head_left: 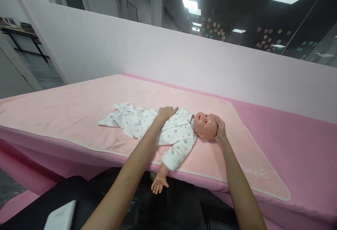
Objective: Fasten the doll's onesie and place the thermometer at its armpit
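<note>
Smooth plastic baby doll in white printed clothes: under left hand, against right hand | left: loosely bent, grip unclear | right: open, cupping head | head likely hard, slick; support nape, hips

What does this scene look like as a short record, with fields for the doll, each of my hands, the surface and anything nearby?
Doll: on its back, head toward the right of the picture
Clothing: white printed outfit
Near arm: stretched out, its hand past the table edge
Left hand: resting on the doll's torso
Right hand: against the top of its head
Surface: peach blanket over a pink cover
Nearby: flat white object, lower left
</note>
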{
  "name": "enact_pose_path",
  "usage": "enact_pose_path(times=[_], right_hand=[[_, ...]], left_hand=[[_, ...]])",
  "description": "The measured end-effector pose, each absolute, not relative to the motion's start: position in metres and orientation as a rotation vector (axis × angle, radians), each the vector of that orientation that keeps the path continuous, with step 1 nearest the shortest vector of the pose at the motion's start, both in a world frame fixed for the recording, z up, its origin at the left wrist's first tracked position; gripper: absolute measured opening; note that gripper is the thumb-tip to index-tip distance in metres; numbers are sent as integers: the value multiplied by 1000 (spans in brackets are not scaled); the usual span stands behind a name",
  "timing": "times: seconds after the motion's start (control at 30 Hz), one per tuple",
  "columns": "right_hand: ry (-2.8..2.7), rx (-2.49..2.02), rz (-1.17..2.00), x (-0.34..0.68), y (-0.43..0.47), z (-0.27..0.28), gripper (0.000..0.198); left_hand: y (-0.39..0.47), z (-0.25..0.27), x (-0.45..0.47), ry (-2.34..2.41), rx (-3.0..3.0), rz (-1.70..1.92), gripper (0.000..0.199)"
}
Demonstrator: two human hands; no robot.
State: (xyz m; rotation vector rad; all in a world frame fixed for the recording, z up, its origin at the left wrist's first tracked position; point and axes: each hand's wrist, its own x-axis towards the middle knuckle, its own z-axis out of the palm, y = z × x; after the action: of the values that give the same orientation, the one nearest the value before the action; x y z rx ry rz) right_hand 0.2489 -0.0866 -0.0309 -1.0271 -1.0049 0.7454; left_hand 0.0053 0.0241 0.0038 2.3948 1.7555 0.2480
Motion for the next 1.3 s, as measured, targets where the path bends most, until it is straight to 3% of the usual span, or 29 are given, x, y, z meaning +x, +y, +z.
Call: enact_pose_path(times=[0.2,0.4,0.6,0.67,0.83,1.3], right_hand=[[-879,-940,1110,247,-92,-32,43],[-775,-1054,1152,254,-89,-30,32],[-658,-1216,246,262,-87,-22,24],[-852,-1163,133,256,-92,-20,26],[-1121,-1192,422,238,-102,-16,28],[-873,-1012,1022,250,-90,-29,36]], left_hand=[[24,4,5,1763,2400,244,59],[25,3,4,1752,2416,249,58],[24,3,4,1755,2398,244,59],[24,3,5,1748,2390,239,59],[24,4,5,1760,2387,230,59],[24,4,5,1763,2398,244,58]])
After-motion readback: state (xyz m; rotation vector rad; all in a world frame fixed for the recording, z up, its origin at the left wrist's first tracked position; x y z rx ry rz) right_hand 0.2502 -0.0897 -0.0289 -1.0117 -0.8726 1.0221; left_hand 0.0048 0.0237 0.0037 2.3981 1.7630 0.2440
